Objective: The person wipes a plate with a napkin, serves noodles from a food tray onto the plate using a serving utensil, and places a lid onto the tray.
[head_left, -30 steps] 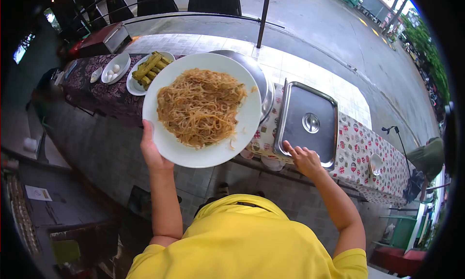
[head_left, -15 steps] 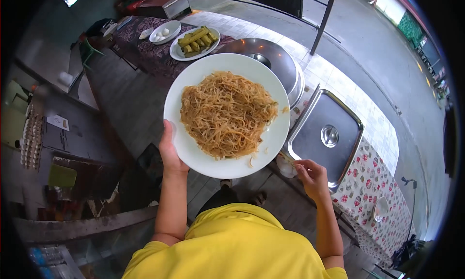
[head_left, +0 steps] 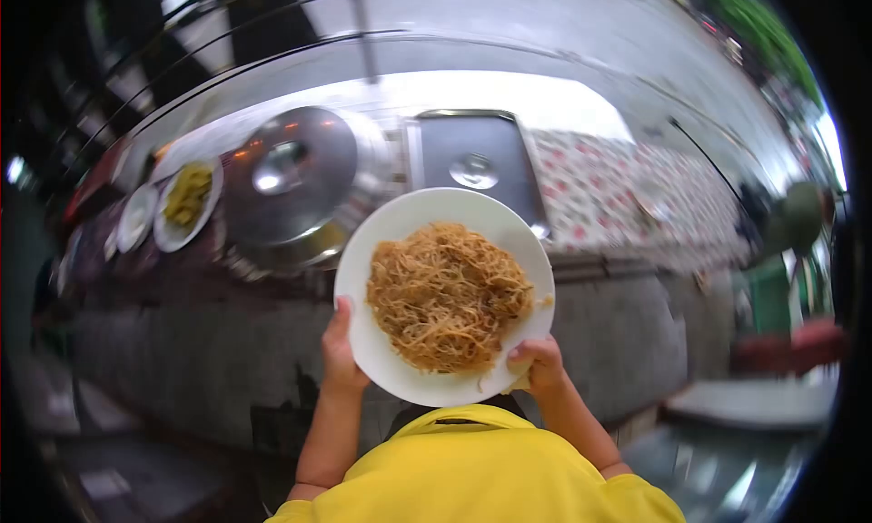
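A round white plate (head_left: 445, 205) is held in front of my chest, above my yellow shirt. Brown stir-fried thin noodles (head_left: 445, 296) are heaped over its middle. My left hand (head_left: 343, 352) grips the lower left rim, thumb on top and fingers hidden underneath. At the lower right rim, my right hand (head_left: 540, 361) is closed on the plate, its thumb over the edge. Something small and pale yellow shows under that hand; I cannot make out what it is.
Beyond the plate runs a long table with a patterned cloth (head_left: 581, 187). On it stand a large round pot with a shiny lid (head_left: 313, 160), a rectangular metal lid (head_left: 440, 146), an oval plate of green pieces (head_left: 188, 196) and a white bowl (head_left: 136, 222). The surroundings are motion-blurred.
My view has swung to the right, so the pot and tray now lie ahead. My right hand has come from beside the plate onto its rim. The left hand keeps its hold.
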The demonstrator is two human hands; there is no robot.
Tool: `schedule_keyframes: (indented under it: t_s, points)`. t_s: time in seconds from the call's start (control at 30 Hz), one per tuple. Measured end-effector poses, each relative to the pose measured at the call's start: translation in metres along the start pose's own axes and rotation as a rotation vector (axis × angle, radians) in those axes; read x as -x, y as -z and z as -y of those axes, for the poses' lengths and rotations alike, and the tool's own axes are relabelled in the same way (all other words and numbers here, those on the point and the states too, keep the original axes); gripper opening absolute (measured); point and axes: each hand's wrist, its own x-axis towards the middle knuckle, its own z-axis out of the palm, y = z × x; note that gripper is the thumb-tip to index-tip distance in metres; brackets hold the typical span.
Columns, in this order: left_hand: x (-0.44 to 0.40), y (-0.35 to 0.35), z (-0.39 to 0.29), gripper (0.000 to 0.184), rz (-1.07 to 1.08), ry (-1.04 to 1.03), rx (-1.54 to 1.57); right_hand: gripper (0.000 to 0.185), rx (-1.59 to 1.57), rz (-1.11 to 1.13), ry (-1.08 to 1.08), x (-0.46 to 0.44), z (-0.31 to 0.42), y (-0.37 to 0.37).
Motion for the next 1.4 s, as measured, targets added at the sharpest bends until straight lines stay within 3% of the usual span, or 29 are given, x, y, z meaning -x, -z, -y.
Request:
schedule_keyframes:
  t_s: [0.07,0.17,0.3,0.33,0.37,0.5,0.57,0.63,0.77,0.83,0.9,0.97,1.03,1.1,1.17,1.23,1.37,1.4]
  points:
    - [-0.033,-0.003,0.036,0.058,0.084,0.181,0.035,0.047,-0.073,-0.164,0.168,0.027,0.006,0.033]
    - [-0.066,-0.014,0.096,0.058,0.184,0.294,-0.077,0.051,-0.166,-0.299,0.374,0.062,0.004,0.086]
    - [-0.110,-0.055,0.185,0.062,0.334,0.371,-0.464,0.059,-0.394,-0.407,0.622,0.136,0.025,0.156]
    - [-0.119,-0.081,0.203,0.066,0.252,0.296,-0.598,0.063,-0.391,-0.396,0.669,0.147,0.026,0.182]
    - [-0.146,-0.084,0.229,0.060,0.333,0.299,-0.667,0.063,-0.400,-0.417,0.717,0.156,0.029,0.207]
    - [-0.257,-0.108,0.347,0.042,0.135,0.269,-0.852,0.065,-0.409,-0.586,0.821,0.198,0.052,0.283]
    - [-0.317,-0.119,0.411,0.042,-0.040,0.197,-0.841,0.065,-0.453,-0.643,0.849,0.235,0.032,0.369]
    - [-0.361,-0.145,0.456,0.041,-0.186,0.076,-1.012,0.062,-0.474,-0.777,0.867,0.257,0.041,0.404]
    - [-0.417,-0.142,0.503,0.039,-0.295,-0.306,-1.520,0.055,-0.478,-0.977,0.831,0.270,0.062,0.444]
    - [-0.418,-0.150,0.506,0.035,-0.384,-0.245,-1.357,0.051,-0.467,-1.029,0.790,0.266,0.072,0.460]
    - [-0.396,-0.162,0.494,0.030,-0.325,-0.094,-1.128,0.048,-0.440,-1.053,0.740,0.253,0.086,0.471]
    - [-0.405,-0.117,0.495,0.028,-0.244,-0.368,-1.466,0.045,-0.388,-1.050,0.680,0.237,0.101,0.478]
    - [-0.327,-0.143,0.457,0.027,-0.168,-0.108,-1.031,0.041,-0.292,-1.021,0.606,0.221,0.126,0.478]
    - [-0.262,-0.133,0.424,0.029,-0.106,0.103,-0.803,0.038,-0.174,-0.964,0.509,0.208,0.153,0.472]
    - [-0.151,-0.102,0.410,0.028,0.036,0.125,-0.848,0.035,-0.081,-0.827,0.470,0.229,0.143,0.469]
    - [-0.059,-0.098,0.392,0.028,-0.034,0.090,-0.922,0.032,0.005,-0.675,0.434,0.234,0.162,0.446]
    - [0.107,-0.103,0.387,0.028,-0.310,0.093,-1.003,0.051,-0.033,-0.216,0.454,0.279,0.195,0.348]
    - [0.120,-0.087,0.404,0.027,-0.370,0.036,-1.049,0.050,0.146,-0.172,0.635,0.271,0.189,0.373]
